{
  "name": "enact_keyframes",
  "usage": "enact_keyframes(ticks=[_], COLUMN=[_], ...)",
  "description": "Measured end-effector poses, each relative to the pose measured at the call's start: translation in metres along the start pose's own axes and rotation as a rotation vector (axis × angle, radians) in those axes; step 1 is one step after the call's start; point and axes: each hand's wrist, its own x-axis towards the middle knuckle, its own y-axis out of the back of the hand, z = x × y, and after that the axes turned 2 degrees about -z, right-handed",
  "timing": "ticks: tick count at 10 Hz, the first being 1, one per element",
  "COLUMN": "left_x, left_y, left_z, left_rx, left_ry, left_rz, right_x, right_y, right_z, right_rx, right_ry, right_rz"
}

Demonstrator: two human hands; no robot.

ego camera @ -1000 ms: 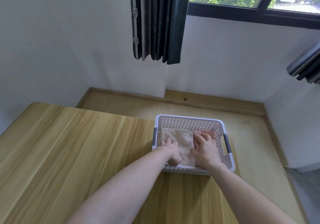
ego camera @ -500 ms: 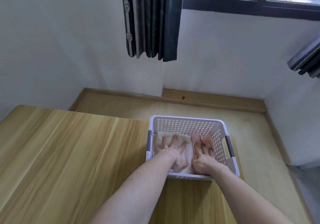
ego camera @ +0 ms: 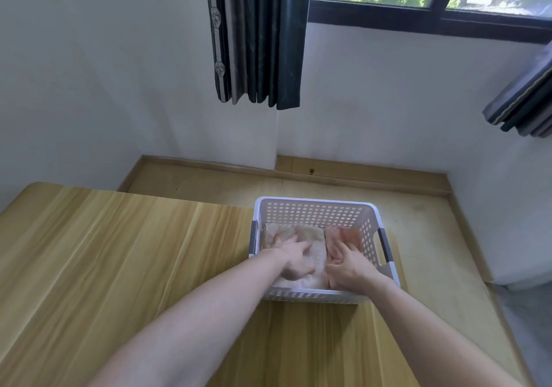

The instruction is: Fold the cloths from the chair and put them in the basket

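Wooden table beside white wall

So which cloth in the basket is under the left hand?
The cream cloth, on the basket's left side; the pink cloth lies under the right hand.

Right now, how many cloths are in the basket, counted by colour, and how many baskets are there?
Cream cloth: 1
Pink cloth: 1
White basket: 1
Total: 3
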Motion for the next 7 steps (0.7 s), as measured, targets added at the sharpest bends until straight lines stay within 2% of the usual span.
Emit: enact_keyframes(ticks=[1, 2, 3, 5, 6, 7], left_x=[-0.053, -0.099, -0.126, -0.150, -0.154, -0.170], left_y=[-0.006, -0.020, -0.042, -0.063, -0.058, -0.065], left_z=[-0.005, -0.010, -0.014, -0.022, -0.014, 0.004], left_rx=[-0.058, -0.035, -0.023, 0.051, -0.038, -0.159], left_ry=[-0.040, -0.074, -0.004, 0.101, 0.144, 0.148], left_rz=[0.182, 0.380, 0.450, 0.387, 0.328, 0.408], right_x=[-0.040, -0.074, -0.098, -0.131, -0.142, -0.158], right_y=[0.003, -0.003, -0.018, -0.030, -0.030, -0.027], right_z=[-0.002, 0.006, 0.012, 0.013, 0.013, 0.013], right_rx=[-0.025, -0.110, -0.211, -0.318, -0.266, -0.194], right_ry=[0.072, 0.062, 0.060, 0.052, 0.051, 0.110], right_rz=[0.115, 0.209, 0.254, 0.235, 0.226, 0.278])
